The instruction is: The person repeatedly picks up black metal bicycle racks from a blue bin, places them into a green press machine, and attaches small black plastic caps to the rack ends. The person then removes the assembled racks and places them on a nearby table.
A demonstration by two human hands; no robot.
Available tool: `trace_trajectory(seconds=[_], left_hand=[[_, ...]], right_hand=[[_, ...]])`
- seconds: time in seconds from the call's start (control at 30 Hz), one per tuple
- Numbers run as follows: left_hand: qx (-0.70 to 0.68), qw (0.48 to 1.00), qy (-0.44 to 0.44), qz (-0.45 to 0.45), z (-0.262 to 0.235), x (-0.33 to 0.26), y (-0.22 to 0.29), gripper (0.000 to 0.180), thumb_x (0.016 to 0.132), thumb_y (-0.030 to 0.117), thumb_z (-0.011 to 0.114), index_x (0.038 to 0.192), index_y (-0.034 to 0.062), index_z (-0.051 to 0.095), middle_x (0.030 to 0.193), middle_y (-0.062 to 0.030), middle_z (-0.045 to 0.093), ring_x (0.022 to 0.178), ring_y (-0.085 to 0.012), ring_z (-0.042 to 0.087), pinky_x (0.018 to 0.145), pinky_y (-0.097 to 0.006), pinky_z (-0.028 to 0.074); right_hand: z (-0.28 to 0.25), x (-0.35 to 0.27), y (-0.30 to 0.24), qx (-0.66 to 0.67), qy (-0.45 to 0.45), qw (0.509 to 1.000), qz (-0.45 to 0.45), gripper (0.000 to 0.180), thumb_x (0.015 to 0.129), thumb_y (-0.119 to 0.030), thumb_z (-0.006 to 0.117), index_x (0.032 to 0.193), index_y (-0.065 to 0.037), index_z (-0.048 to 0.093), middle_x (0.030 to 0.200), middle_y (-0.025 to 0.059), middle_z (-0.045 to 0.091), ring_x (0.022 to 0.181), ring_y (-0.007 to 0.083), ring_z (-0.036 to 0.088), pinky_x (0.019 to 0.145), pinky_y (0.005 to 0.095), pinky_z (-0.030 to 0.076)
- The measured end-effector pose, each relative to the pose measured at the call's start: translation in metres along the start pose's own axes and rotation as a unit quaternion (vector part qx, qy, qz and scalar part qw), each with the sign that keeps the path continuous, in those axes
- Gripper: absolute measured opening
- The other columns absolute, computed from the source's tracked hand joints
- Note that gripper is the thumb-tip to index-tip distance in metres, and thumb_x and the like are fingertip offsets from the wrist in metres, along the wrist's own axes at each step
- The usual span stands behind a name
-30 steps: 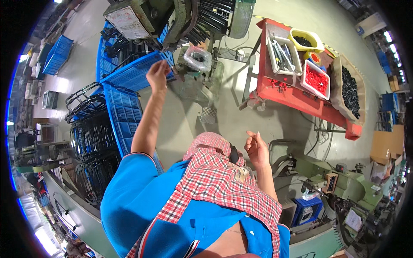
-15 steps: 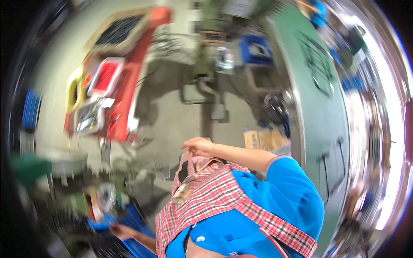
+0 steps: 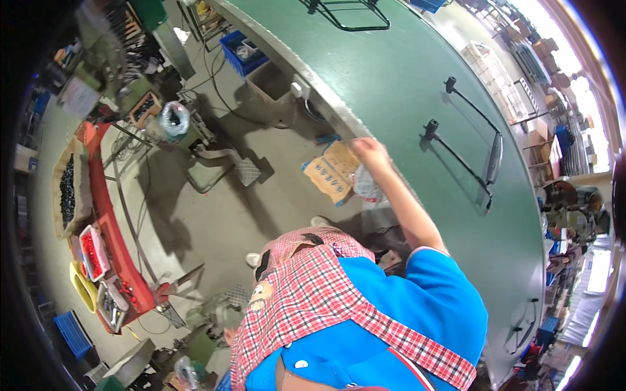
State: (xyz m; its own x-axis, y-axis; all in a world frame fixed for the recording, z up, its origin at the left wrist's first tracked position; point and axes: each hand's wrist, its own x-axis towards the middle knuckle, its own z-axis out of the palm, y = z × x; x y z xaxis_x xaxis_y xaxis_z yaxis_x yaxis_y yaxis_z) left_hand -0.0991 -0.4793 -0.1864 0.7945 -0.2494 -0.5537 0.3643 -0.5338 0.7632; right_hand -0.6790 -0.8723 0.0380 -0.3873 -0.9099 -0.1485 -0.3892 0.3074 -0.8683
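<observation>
My right hand [image 3: 370, 152] is held out over the near edge of the long green table [image 3: 417, 85], its fingers curled together and nothing seen in them. I cannot tell whether it touches the edge. Of my left arm only a small patch of skin [image 3: 229, 335] shows beside my checked apron [image 3: 306, 287], and its fingers are hidden. On the green table, nearest my right hand, lie black bent metal rods with a grip [image 3: 495, 159] and dark end fittings. Another black wire frame [image 3: 355, 27] lies farther along the tabletop.
Under the table edge lie a brown paper sack [image 3: 331, 174], a blue crate [image 3: 241, 53] and a grey bin [image 3: 270, 85]. A foot pedal [image 3: 246, 171] stands on the floor. To the left, a red bench [image 3: 107, 202] bears trays of small parts, including a red-filled tray [image 3: 94, 253].
My view has turned right, bringing the green table close. My right hand has moved from in front of my apron out to the table edge. My left hand has mostly left the view.
</observation>
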Motion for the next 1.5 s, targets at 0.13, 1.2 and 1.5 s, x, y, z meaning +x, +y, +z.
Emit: trace_trajectory(seconds=[0.13, 1.2, 1.5], left_hand=[[0.091, 0.982, -0.131, 0.101, 0.057, -0.048, 0.015, 0.027, 0.097, 0.026, 0.054, 0.103, 0.0000, 0.059, 0.080, -0.0063, 0.062, 0.061, -0.0128, 0.055, 0.053, -0.027, 0.047], [-0.206, 0.799, 0.532, -0.190, -0.144, -0.489, -0.362, 0.021, 0.084, 0.022, 0.061, 0.095, 0.0063, 0.068, 0.086, -0.0159, 0.069, 0.080, -0.0334, 0.067, 0.072, -0.040, 0.054], [-0.423, 0.504, 0.587, -0.471, -0.283, -0.522, -0.535, 0.053, 0.086, 0.051, 0.059, 0.087, -0.0009, 0.069, 0.084, -0.0188, 0.070, 0.093, -0.0341, 0.067, 0.083, -0.043, 0.052]], right_hand=[[-0.219, 0.054, 0.134, -0.475, 0.238, 0.847, -0.001, 0.058, 0.078, -0.038, 0.071, 0.124, -0.006, 0.057, 0.122, 0.0142, 0.060, 0.110, 0.0302, 0.058, 0.092, 0.0386, 0.048], [0.173, -0.530, -0.139, -0.219, -0.642, 0.235, -0.697, 0.041, 0.099, -0.033, 0.045, 0.079, 0.002, 0.048, 0.053, 0.0153, 0.038, 0.046, 0.0274, 0.035, 0.045, 0.0411, 0.028], [0.179, -0.666, -0.051, -0.320, -0.716, 0.078, -0.616, 0.038, 0.097, -0.035, 0.053, 0.081, -0.001, 0.053, 0.054, 0.0027, 0.043, 0.050, 0.0127, 0.039, 0.047, 0.0311, 0.032]])
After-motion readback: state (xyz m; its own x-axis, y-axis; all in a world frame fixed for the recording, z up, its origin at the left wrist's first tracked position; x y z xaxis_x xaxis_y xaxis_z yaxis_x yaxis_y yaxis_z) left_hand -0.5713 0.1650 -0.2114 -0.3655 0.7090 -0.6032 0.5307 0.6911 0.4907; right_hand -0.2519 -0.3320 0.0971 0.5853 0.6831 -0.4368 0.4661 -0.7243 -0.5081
